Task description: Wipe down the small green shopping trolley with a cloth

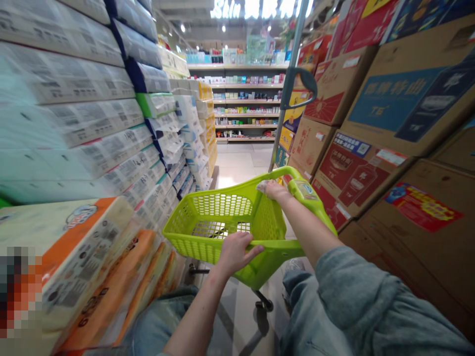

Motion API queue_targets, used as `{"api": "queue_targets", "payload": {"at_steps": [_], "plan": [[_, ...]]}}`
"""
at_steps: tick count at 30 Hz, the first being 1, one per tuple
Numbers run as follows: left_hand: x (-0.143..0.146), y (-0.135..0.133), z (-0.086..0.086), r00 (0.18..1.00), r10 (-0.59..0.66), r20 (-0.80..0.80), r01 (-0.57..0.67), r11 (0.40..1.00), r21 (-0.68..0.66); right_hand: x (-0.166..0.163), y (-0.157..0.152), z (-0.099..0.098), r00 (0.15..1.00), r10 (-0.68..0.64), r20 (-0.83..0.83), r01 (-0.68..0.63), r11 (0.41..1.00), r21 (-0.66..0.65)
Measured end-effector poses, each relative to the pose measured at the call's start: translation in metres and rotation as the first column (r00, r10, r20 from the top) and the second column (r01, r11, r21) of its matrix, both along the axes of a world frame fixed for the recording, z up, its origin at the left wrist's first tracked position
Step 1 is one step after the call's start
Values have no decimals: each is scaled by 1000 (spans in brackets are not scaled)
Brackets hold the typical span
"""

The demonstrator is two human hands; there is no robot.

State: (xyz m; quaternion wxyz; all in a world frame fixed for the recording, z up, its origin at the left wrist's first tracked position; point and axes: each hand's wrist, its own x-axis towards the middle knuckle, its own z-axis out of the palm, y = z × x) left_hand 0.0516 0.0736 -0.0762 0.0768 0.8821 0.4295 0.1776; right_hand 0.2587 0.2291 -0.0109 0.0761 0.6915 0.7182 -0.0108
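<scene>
A lime-green plastic shopping cart (208, 242) stands sideways in front of me, and I see nothing in its basket. My left hand (237, 252) is closed over the near rim, fingers over the edge and thumb along the top. Across the basket, my right hand (276, 190) presses a small, crumpled white wipe (262, 186) against the far rim, close to the handle end. Its fingers are closed on the wipe and partly hidden behind it. The cart handle (304, 189), with a label on it, lies just right of that hand.
Tall stacks of wrapped paper packs (92, 74) line the left side, with orange packs (111, 277) close by. Cardboard cartons (393, 109) rise on the right. A grey pole with a handle (297, 89) stands beyond the cart. Stocked shelves (247, 94) close the aisle's far end.
</scene>
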Motion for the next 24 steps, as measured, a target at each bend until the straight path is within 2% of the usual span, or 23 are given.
{"api": "queue_targets", "payload": {"at_steps": [4,11,19,24], "plan": [[3,1,-1,999,41,-18,-41,999,-13,0,0,1,1000,-15,0,15,1000,-2],[7,0,3,999,31,-34,-31,1000,1,-5,-16,10,1000,6,15,-5,998,-59],[7,4,6,998,29,-51,-28,999,22,-18,-77,26,992,99,74,-88,986,-140],[4,6,5,998,20,-60,-17,999,51,-22,-118,24,992,120,48,-119,993,-12]]}}
